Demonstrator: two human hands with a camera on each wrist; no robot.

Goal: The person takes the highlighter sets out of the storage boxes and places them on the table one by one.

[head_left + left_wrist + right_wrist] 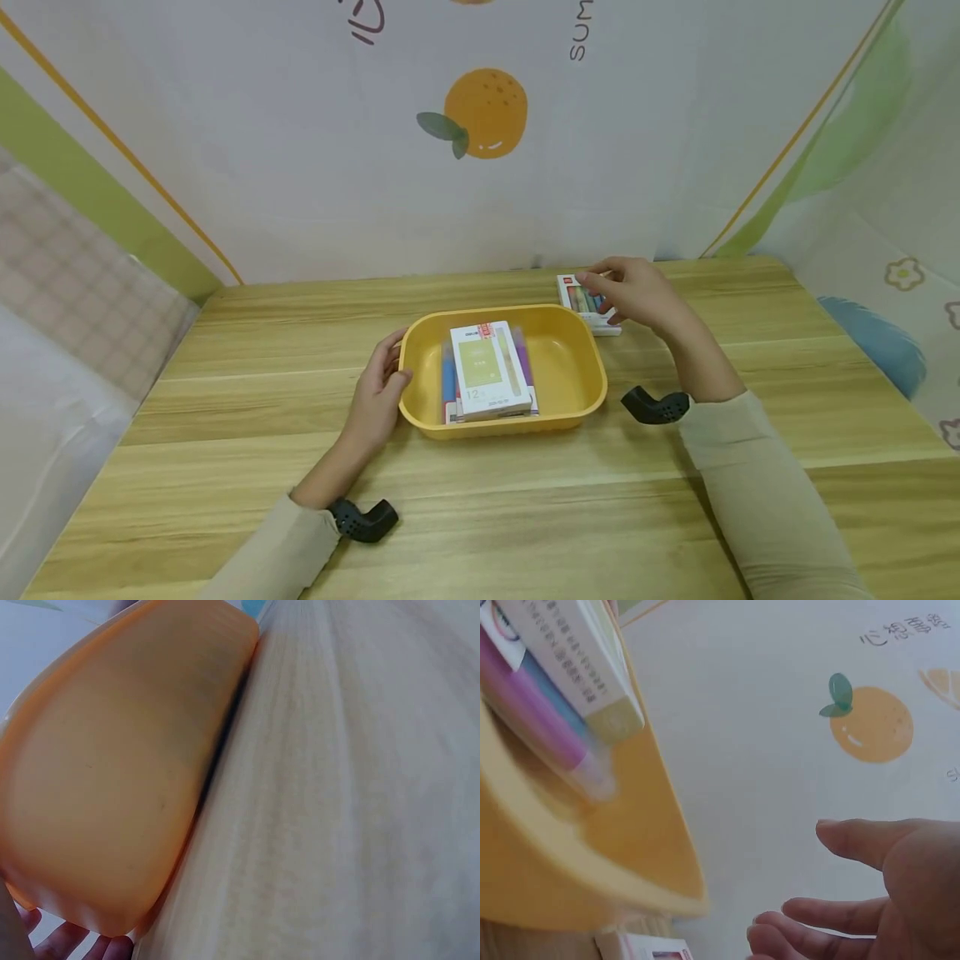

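The left hand (378, 392) holds the near-side end of the bin (573, 400), thumb by the rim and fingers bent round the outer wall, probably to keep it from sliding on the table (480, 508). With the grip outside the wall, the inside is left free. Just right of this hand, within the bin, the carton (487, 371) lies on top of the pens (523, 354), likely because the bin's floor is too narrow to spread everything out.

The right hand (633, 292) is part-open, thumb well apart from loosely bent fingers, with nothing between them. The pack (576, 300) lies on the table below and just left of its fingertips, at the bin's far corner; the right wrist view shows a gap between fingers and pack. From this hand, the bin sits leftward and closer to the person.
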